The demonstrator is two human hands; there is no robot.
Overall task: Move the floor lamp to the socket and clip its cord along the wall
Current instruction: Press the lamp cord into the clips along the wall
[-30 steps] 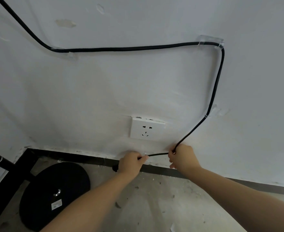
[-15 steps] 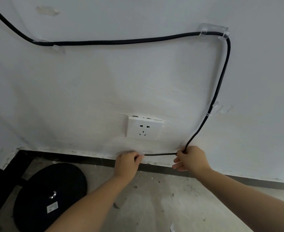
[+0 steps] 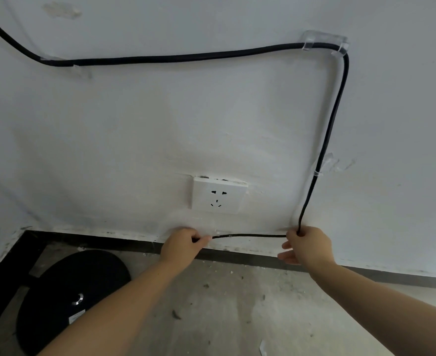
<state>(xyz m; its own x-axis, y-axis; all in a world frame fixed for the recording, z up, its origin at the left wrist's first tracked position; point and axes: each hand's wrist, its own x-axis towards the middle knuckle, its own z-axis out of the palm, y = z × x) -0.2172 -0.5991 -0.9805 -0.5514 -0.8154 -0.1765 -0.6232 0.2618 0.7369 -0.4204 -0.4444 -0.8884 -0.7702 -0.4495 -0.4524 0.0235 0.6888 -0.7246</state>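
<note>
The black lamp cord point(image 3: 186, 57) runs along the white wall, through a clear clip at the left point(image 3: 79, 69), a corner clip point(image 3: 325, 43) at the top right and a third clip point(image 3: 323, 165) lower down. Under the white socket point(image 3: 219, 195) a stretch of cord lies level just above the skirting. My left hand point(image 3: 183, 244) is shut on its left end; the plug is hidden in the fist. At the bend, my right hand point(image 3: 308, 246) pinches the cord. The lamp's round black base point(image 3: 73, 286) stands on the floor at the lower left.
A dark skirting strip point(image 3: 263, 258) lines the foot of the wall. A black frame point(image 3: 8, 268) stands at the far left beside the lamp base. The concrete floor point(image 3: 237, 309) carries dust and small debris.
My hands have moved apart, the right one going rightwards, so the cord between them is pulled straight and level below the socket. The view has shifted slightly.
</note>
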